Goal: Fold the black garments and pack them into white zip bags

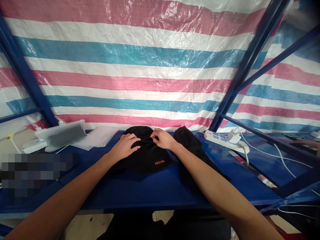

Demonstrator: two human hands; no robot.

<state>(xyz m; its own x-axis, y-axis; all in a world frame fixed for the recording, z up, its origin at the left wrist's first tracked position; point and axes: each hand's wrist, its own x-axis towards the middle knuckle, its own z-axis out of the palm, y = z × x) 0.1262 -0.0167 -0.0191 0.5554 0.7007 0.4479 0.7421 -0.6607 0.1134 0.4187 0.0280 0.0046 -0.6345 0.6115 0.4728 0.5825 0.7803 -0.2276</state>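
The black, soft-looking cloth garment with orange lettering [150,160] should handle light and limp, best taken by its edges; the left hand [126,145] rests on it, fingers loosely spread, while the right hand [163,138] seems to pinch a fold. It lies on a smooth blue bench [120,190] before striped plastic sheeting [137,80].

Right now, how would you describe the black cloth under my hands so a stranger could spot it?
Find the blue table against the striped sheet. Mid-table, the left hand and right hand rest on the black cloth. Orange lettering sets it apart from the other cloth on its right, which shows none.
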